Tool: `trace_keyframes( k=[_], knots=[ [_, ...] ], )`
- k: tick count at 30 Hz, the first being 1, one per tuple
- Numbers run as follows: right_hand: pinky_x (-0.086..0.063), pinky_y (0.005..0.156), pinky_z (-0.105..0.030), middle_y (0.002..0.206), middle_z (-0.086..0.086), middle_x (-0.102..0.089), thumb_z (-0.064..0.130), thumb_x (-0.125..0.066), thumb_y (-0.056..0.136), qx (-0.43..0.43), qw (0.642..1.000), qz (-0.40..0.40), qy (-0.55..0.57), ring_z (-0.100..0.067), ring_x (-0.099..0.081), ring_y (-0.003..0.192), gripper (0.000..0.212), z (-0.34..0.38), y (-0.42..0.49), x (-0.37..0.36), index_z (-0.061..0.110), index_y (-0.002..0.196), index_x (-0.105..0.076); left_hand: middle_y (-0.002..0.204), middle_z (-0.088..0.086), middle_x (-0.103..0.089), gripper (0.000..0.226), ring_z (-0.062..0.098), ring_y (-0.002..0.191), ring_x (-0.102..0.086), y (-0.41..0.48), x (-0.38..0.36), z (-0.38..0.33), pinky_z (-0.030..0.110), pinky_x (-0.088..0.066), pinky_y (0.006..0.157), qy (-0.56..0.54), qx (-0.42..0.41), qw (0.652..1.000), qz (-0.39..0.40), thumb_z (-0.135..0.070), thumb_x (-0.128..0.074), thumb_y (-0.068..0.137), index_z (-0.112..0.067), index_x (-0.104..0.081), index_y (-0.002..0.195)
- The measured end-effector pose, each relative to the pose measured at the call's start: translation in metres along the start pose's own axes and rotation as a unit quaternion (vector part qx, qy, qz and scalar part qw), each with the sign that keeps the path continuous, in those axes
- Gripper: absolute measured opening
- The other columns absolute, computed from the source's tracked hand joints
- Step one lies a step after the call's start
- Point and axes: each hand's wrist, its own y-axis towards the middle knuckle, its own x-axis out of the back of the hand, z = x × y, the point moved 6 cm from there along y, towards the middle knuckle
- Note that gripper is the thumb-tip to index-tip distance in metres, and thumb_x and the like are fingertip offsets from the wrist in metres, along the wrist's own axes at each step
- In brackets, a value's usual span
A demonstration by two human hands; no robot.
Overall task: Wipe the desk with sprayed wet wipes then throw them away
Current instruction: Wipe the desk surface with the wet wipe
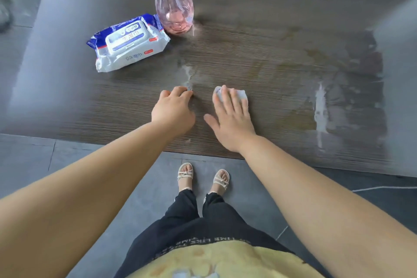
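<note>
Nearest my view: yellow shirt hem (225, 262) and black trousers (203, 221), with sandalled feet (203, 177) on grey floor tiles (90, 165). Right hand (230, 117) — fingers spread flat, palm pressing a white wet wipe (240, 95) onto the dark wood-grain table (112, 108); this grip closes around nothing. Left hand (173, 110) — fingers curled loosely, tips touching the table, holding nothing. Wet streaks (320, 108) shine to the right. Behind the hands: a wipe pack (128, 43) lying flat, and just beside it an upright pink spray bottle (174, 7).
</note>
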Motion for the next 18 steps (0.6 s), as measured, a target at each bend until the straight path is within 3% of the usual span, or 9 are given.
trace_keyframes(
  k=[2, 4, 8, 11, 16, 18],
  knots=[
    [0.017, 0.114, -0.039, 0.155, 0.002, 0.024, 0.065, 0.005, 0.086, 0.107, 0.993, 0.027, -0.049, -0.017, 0.024, 0.143, 0.076, 0.005, -0.017, -0.006, 0.023, 0.149, 0.013, 0.151, -0.01, -0.024, 0.054, 0.025, 0.134, -0.023, 0.001, 0.001, 0.001, 0.036, -0.041, 0.093, 0.005, 0.001, 1.0, -0.006, -0.025, -0.044, 0.092, -0.025, -0.03, 0.144],
    [0.02, 0.112, -0.034, 0.153, 0.007, 0.026, 0.067, 0.006, 0.084, 0.144, 0.987, 0.045, -0.056, -0.011, 0.026, 0.14, 0.075, -0.019, -0.028, -0.001, 0.026, 0.146, 0.017, 0.151, -0.012, -0.024, 0.054, 0.024, 0.135, -0.022, 0.001, 0.0, 0.003, 0.035, -0.041, 0.092, -0.007, 0.006, 1.0, -0.001, -0.024, -0.044, 0.092, -0.026, -0.031, 0.144],
    [0.017, 0.114, -0.037, 0.156, 0.001, 0.024, 0.056, -0.006, 0.096, 0.027, 0.999, 0.027, -0.002, -0.014, 0.025, 0.142, 0.064, -0.058, 0.01, 0.022, 0.025, 0.148, 0.015, 0.15, -0.014, -0.026, 0.053, 0.023, 0.135, -0.021, 0.004, 0.003, 0.004, 0.035, -0.04, 0.093, -0.026, 0.016, 1.0, -0.002, -0.025, -0.045, 0.091, -0.028, -0.033, 0.143],
    [0.015, 0.116, -0.043, 0.156, -0.003, 0.025, 0.054, -0.009, 0.098, -0.004, 1.0, 0.0, -0.006, -0.02, 0.024, 0.143, 0.067, -0.029, 0.039, 0.027, 0.019, 0.15, 0.013, 0.15, -0.014, -0.027, 0.051, 0.025, 0.134, -0.022, 0.006, 0.002, 0.006, 0.035, -0.039, 0.096, -0.023, 0.014, 1.0, 0.002, -0.023, -0.044, 0.092, -0.028, -0.036, 0.142],
    [0.017, 0.115, -0.039, 0.157, 0.0, 0.019, 0.065, 0.003, 0.086, 0.207, 0.97, 0.028, -0.127, -0.018, 0.02, 0.144, 0.076, -0.005, 0.004, 0.006, 0.024, 0.15, 0.01, 0.15, -0.013, -0.027, 0.051, 0.027, 0.133, -0.024, 0.007, 0.0, 0.009, 0.037, -0.037, 0.103, -0.02, -0.001, 1.0, 0.006, -0.023, -0.043, 0.092, -0.029, -0.037, 0.142],
    [0.018, 0.115, -0.037, 0.157, 0.002, 0.017, 0.064, 0.006, 0.085, 0.196, 0.972, 0.022, -0.124, -0.017, 0.019, 0.144, 0.075, -0.033, 0.007, 0.018, 0.026, 0.15, 0.009, 0.151, -0.014, -0.025, 0.052, 0.025, 0.135, -0.021, 0.007, 0.0, 0.01, 0.037, -0.037, 0.101, -0.019, -0.001, 1.0, 0.014, -0.022, -0.043, 0.091, -0.03, -0.035, 0.142]
  ],
)
